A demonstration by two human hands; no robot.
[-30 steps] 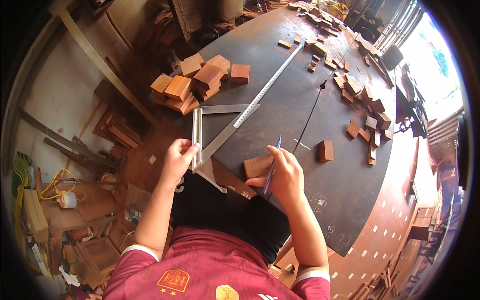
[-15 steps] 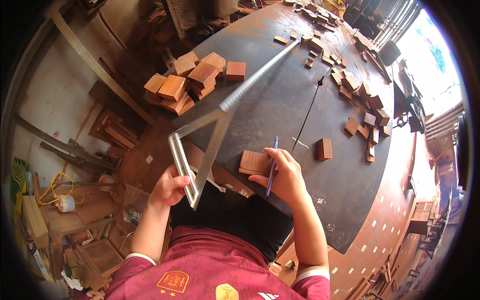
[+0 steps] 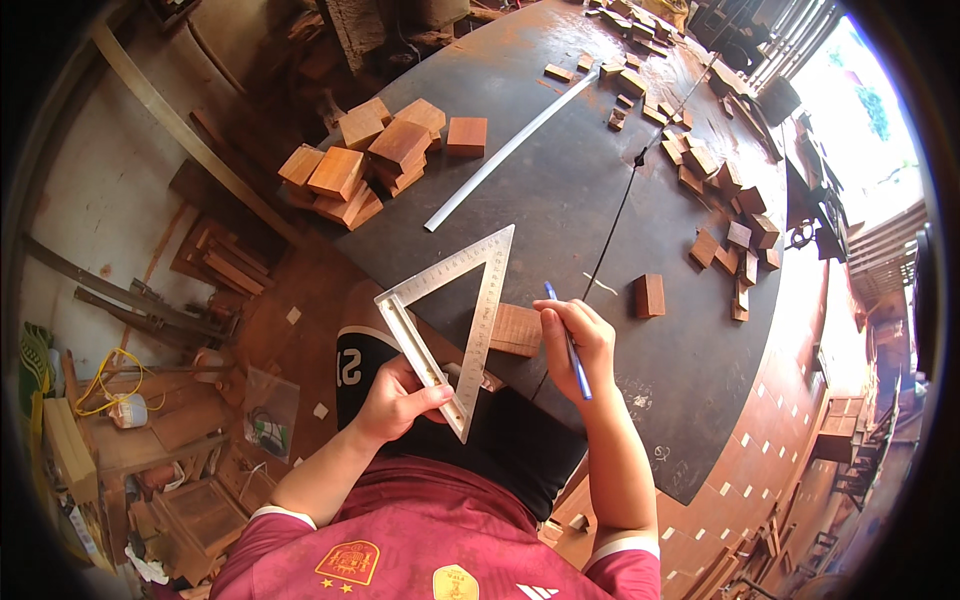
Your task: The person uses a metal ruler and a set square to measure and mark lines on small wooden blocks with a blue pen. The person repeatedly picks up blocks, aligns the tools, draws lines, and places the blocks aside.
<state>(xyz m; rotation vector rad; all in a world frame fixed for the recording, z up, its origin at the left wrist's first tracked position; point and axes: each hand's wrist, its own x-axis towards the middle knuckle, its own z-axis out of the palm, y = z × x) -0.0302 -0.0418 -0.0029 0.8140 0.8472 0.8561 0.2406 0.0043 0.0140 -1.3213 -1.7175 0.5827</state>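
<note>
Left hand (image 3: 400, 398) closed around the lower corner of a metal triangular square (image 3: 455, 320), thumb over the thick stock edge, fingers curled beneath; the square is lifted and tilted, its far tip reaching over the edge of the dark round surface (image 3: 560, 190). Right hand (image 3: 572, 335) pinches a blue pen (image 3: 568, 340) between thumb and first fingers, tip pointing down toward the person's body, knuckles just beside a small wood block (image 3: 516, 329). The block lies flat near the surface's near edge, partly hidden behind the square's long blade. Judgement: the work in hand looks like squaring a line on this block. To do it well, the stock wants to seat hard against one straight side of the block, blade flat on the top face, no rocking; the left hand should press down on the blade rather than grip the corner. Pen held close to the blade edge, one steady stroke. The block sits close to the rim, so it may slide; a firm press would pin it. Well apart: a pile of wood blocks (image 3: 375, 155), a long metal ruler (image 3: 510, 150), one single block (image 3: 649, 295), scattered offcuts (image 3: 735, 215).
</note>
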